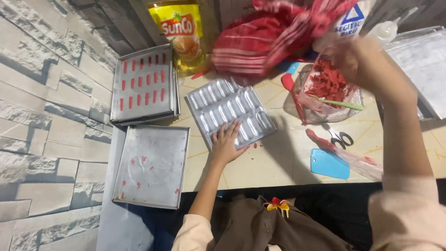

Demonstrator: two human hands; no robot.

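The tiled table (278, 162) carries everything within arm's reach, pushed against a stone-pattern wall (42, 116); the largest pieces, two flat baking trays, sit at the left edge out of the working space, the far tray (144, 83) stacked on others and lined with rows of small red strips, the near tray (151, 167) bare but for red smears and overhanging the table's corner; the silver finger-shaped mould (230, 114) lies tilted in the middle, and the left hand (226, 142) rests flat on its near edge, fingers spread and open, pressing it down rather than gripping it, seemingly to keep it from sliding; the right hand (360, 60) is raised above the clear tub of red dough (327, 86), blurred by motion, so I cannot tell whether it is open or closed, nor whether it holds the red striped cloth (274, 37) just beside it; a green-handled spatula (341, 103) lies across the tub; nearer the table's front edge lie a blue scraper (330, 163), a piping bag (350, 155) with red residue, and small scissors (341, 137).
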